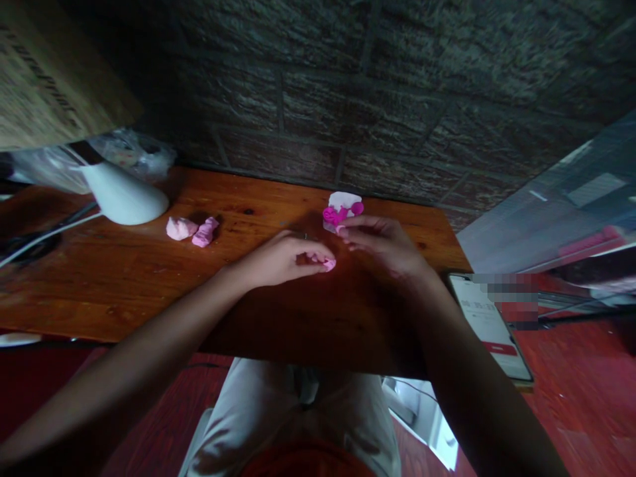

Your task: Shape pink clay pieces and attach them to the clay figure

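Note:
My left hand is closed in a pinch above the wooden table, gripping a small piece of pink modelling clay whose end shows at the fingertips. To its right, my right hand pinches with thumb and forefinger at the near edge of a small clay model. Something pale pink shows at those fingertips, too small to make out. The model has a whitish back and magenta parts, one of them round. Two lumps lie farther left: a pale pink clay lump and a pinker clay lump.
A white lamp-like object stands on the table at left, with a cable and clear plastic bags. Above it hangs a brown printed sheet. A phone lies at the right edge. A stone-patterned wall bounds the back.

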Tool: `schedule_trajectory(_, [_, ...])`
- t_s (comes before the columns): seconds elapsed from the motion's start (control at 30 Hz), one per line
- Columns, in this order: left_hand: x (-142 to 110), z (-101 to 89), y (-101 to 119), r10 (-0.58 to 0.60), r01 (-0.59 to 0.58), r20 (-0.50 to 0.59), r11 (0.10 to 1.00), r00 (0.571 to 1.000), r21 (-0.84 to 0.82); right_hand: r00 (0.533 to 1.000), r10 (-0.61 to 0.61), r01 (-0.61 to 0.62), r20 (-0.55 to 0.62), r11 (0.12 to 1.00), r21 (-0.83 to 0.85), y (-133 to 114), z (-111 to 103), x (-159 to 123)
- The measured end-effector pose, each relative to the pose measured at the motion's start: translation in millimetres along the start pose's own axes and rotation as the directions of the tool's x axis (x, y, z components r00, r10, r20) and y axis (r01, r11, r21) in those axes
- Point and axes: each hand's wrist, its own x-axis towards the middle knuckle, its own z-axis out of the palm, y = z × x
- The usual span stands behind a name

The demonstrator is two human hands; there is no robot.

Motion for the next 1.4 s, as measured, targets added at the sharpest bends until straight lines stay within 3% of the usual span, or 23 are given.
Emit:
schedule_trajectory(0.17, [0,-1.7,-5,-0.12,0.12,0.008,0.992,0.993,-0.025,0.976,0.075,-0.041,0.203,0.985,-0.166,-2,-4,-3])
schedule_trajectory(0.43, [3,2.3,-9,-0.236,0.237,0.039,0.927,0.971,-0.292,0.935,0.126,-0.005,0.331,0.94,-0.342,-1,-5,-2])
schedule_trajectory(0.77, [4,9.1,-13,-0.275,0.272,0.065,0.835,0.959,-0.478,0.928,0.104,0.035,0.358,0.931,-0.363,-1,-1,-4])
schedule_trajectory(1.2, [4,6.4,-6,-0.467,0.443,0.104,0.714,0.878,-0.542,0.923,-0.064,0.215,0.379,0.903,-0.371,3,7,-7])
schedule_trajectory(1.3, [5,4.9,-5,-0.473,0.434,0.079,0.715,0.878,-0.548,0.93,-0.064,0.206,0.362,0.907,-0.368,3,6,-6])
schedule_trajectory(1.4, [6,2.5,-3,-0.473,0.398,0.025,0.711,0.881,-0.579,0.953,-0.019,0.119,0.302,0.94,-0.319,2,3,-6])
